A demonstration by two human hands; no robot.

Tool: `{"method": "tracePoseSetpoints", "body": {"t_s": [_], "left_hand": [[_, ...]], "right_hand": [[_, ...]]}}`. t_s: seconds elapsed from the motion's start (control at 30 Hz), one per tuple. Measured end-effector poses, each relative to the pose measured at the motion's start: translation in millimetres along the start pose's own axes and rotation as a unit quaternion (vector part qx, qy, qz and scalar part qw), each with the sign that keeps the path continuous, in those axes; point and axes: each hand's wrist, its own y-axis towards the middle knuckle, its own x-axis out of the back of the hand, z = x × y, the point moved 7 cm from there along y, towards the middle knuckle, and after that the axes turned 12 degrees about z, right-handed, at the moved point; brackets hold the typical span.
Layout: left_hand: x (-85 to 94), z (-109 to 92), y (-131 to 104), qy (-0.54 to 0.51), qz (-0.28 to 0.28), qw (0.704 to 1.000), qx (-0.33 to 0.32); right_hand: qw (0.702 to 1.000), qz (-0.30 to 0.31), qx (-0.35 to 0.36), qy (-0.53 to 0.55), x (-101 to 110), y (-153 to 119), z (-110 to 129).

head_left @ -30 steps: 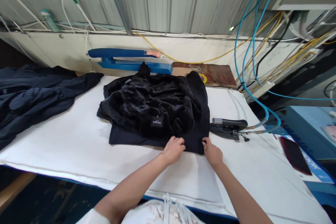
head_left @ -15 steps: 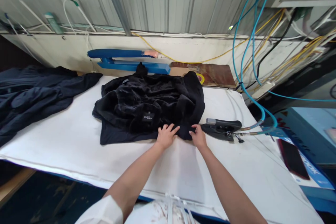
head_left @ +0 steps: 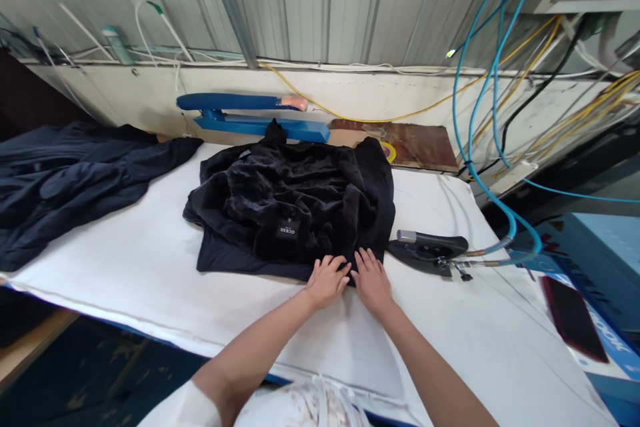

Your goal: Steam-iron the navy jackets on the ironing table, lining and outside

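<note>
A black jacket [head_left: 310, 193] lies spread on the white padded table [head_left: 240, 313], its plush lining and a GUESS label facing up. My left hand [head_left: 327, 281] rests on its near edge, fingers stretched over the cloth. Beside it, almost touching, my right hand [head_left: 373, 283] lies flat on the near right corner with the fingers extended. Both palms face down and neither hand grips anything. Just right of the jacket sits a black steam iron [head_left: 427, 253] on its side of the table, its tip close to the jacket's edge.
Another dark garment [head_left: 75, 177] covers the table's left end. Behind the jacket stands a blue sleeve board [head_left: 260, 127], with a yellow tape roll [head_left: 389, 152] near it. Blue hoses [head_left: 477, 167] run from the iron upward. A phone [head_left: 575, 317] lies at the right on a box.
My right hand has gone from pinching the jacket's corner to lying flat on it, nearer my left hand. The left hand stays on the edge. The whole view has shifted slightly.
</note>
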Motion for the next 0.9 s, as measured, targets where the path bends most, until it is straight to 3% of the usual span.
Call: {"method": "tracePoseSetpoints", "body": {"t_s": [0.2, 0.37, 0.47, 0.53, 0.6, 0.67, 0.73, 0.83, 0.9], "left_hand": [[2.9, 13, 12, -0.023, -0.013, 0.997, 0.076], [-6.4, 13, 2, -0.024, -0.014, 0.996, 0.09], [-9.3, 16, -2, -0.023, -0.019, 0.996, 0.081], [-9.9, 18, -1, -0.025, -0.011, 0.996, 0.079], [-9.4, 20, 2, -0.029, -0.004, 0.996, 0.08], [-8.1, 21, 3, -0.034, -0.007, 0.996, 0.082], [-6.9, 20, 2, -0.039, -0.016, 0.995, 0.086], [-6.5, 18, 1, -0.05, -0.023, 0.995, 0.083], [-5.7, 17, 2, -0.063, -0.023, 0.995, 0.079]], "right_hand": [[0.998, -0.037, -0.055, -0.009, -20, 2, -3], [0.997, -0.008, -0.082, -0.01, -27, -7, 2], [0.996, 0.021, -0.083, 0.001, -23, -6, 4], [0.998, 0.035, -0.047, -0.003, -3, -2, -2], [1.0, 0.002, 0.001, -0.03, 37, 3, -20], [0.997, -0.048, -0.006, -0.065, 84, 9, -58], [0.995, 0.006, -0.059, -0.074, 111, 20, -107], [0.975, 0.192, -0.094, -0.053, 107, 34, -161], [0.967, 0.232, -0.103, -0.03, 100, 37, -176]]}}
